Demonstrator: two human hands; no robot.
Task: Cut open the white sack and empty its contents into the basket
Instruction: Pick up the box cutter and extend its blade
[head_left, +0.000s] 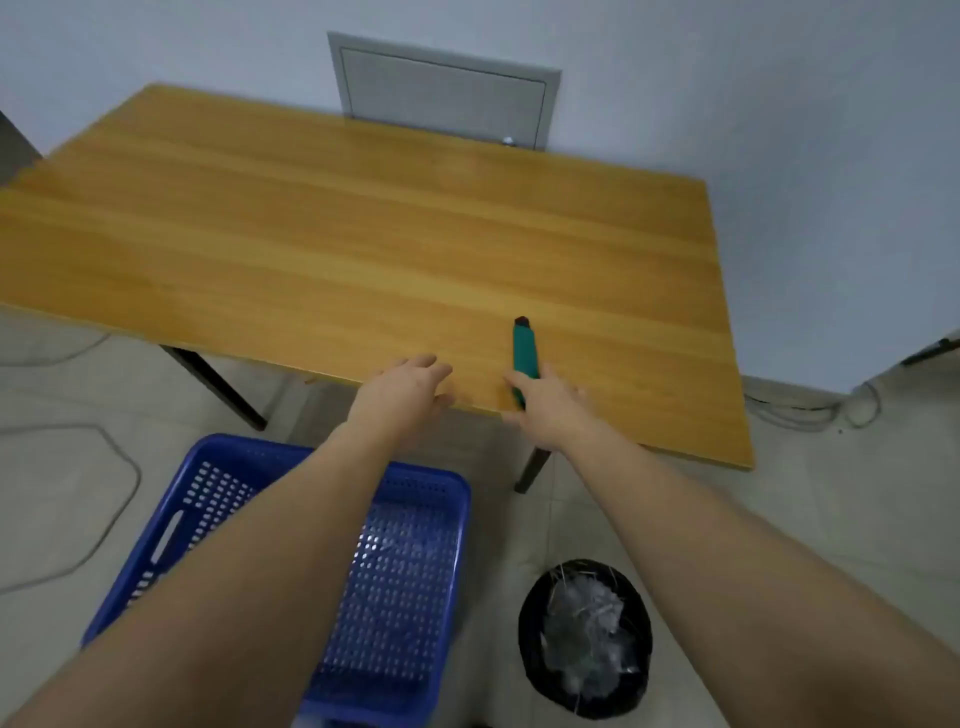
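Note:
A green utility knife (525, 349) with a black tip lies on the wooden table (322, 218) near its front edge, pointing away from me. My right hand (549, 410) is at the knife's rear end, thumb on its left side and fingers on its right, holding the handle. My left hand (402, 397) rests with relaxed, spread fingers on the table's front edge, left of the knife. The blue perforated basket (415, 561) stands on the floor under my left forearm, which hides part of it. No white sack is in view.
A black bin (535, 639) holding crumpled clear plastic stands on the floor right of the basket. Cables run over the tiled floor at left and right. A grey wall panel (447, 93) sits behind the table. Dark table legs stand near the basket.

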